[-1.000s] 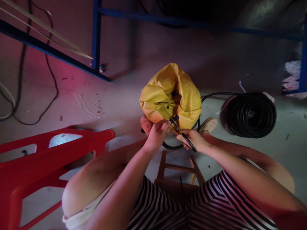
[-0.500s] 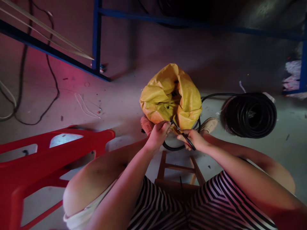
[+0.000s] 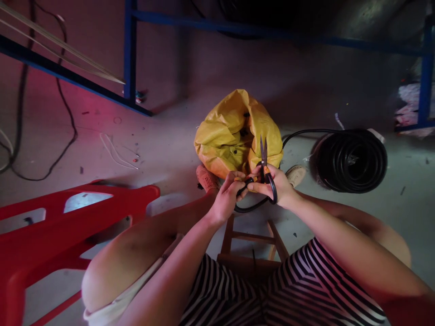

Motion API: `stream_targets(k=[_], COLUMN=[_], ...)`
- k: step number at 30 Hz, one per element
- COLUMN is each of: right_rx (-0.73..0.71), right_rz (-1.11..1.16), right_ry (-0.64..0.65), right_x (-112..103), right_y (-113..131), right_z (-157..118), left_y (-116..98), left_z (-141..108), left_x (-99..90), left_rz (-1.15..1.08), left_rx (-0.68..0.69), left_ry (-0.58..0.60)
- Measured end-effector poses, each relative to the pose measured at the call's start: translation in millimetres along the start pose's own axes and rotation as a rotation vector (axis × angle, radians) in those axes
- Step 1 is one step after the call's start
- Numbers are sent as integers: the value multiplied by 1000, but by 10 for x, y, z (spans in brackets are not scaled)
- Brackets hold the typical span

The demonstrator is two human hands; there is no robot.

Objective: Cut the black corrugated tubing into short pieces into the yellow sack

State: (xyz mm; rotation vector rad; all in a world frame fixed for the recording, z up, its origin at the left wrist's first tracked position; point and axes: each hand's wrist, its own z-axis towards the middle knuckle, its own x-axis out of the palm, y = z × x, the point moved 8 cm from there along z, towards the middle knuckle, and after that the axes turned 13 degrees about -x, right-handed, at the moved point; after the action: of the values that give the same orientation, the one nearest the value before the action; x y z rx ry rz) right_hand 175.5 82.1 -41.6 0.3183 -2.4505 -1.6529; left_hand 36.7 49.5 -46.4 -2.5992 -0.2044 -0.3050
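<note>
My right hand [image 3: 281, 183] is closed on black-handled scissors [image 3: 264, 156], whose blades point away from me over the yellow bag. My left hand [image 3: 229, 192] is closed round the end of a black cable [image 3: 249, 181]; my right thumb and fingertips reach this same end. The cable loops under my hands and shows again right of the bag, leading to a black coil [image 3: 351, 160] on the floor. A crumpled yellow bag [image 3: 217, 145] stands between my feet, its opening up and dark bits inside. My fingers hide part of the cable end.
A red plastic stool [image 3: 81, 203] lies at the left, close to my knee. A small wooden stool [image 3: 251, 265] is below my hands. Blue metal frame bars [image 3: 130, 54] cross the far side. Loose cables [image 3: 63, 93] and scraps lie on the floor at left.
The scissors have swung round in my right hand: their blades pointed at my left hand and now point away over the bag. My right fingers have moved onto the cable end.
</note>
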Motion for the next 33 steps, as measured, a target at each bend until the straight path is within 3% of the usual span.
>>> stream_targets(k=[5, 10, 14, 19, 25, 33], right_rx=[-55, -125, -73, 34, 120, 87], right_rz=[-60, -19, 20, -55, -119, -125], right_ry=[-19, -189, -243, -66, 181, 216], right_x=[-15, -221, -289, -148, 63, 79], right_y=[60, 114, 102, -77, -343, -329], right_z=[2, 59, 78, 21, -121, -110], left_y=[9, -59, -46, -97, -138, -126], left_z=[-8, -39, -14, 60, 92, 106], left_x=[15, 89, 62, -152, -243, -200], left_rz=[68, 216, 195, 42, 5, 95], left_rx=[-23, 117, 127, 166, 227, 237], left_ry=[74, 196, 175, 55, 47, 71])
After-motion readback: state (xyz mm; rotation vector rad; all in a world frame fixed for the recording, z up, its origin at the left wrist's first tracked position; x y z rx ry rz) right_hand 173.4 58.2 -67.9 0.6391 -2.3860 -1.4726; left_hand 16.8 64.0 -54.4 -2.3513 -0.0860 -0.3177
